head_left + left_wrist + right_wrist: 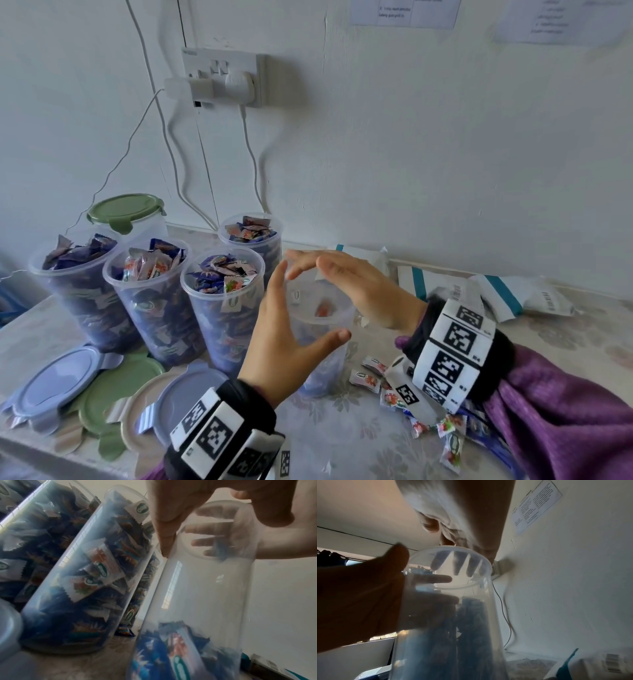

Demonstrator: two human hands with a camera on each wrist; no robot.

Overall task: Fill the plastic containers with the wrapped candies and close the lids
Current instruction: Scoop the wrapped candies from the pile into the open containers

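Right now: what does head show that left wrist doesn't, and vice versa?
Head only: the loose lids at front left, the green-lidded container at the back, loose candies on the table.
Left wrist only: the candies lying at the bottom of the near container.
Both: left hand, right hand and the nearly empty container between them, beside filled containers.

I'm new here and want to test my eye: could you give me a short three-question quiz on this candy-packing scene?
1. True or false: the container between the hands is nearly full.
2. How many open containers stand full of candies?
3. The left hand is: A) gripping a lid, B) open beside the container, C) holding candies.

Key: 1. false, only a few candies lie at its bottom. 2. four. 3. B; the right hand is open over the rim.
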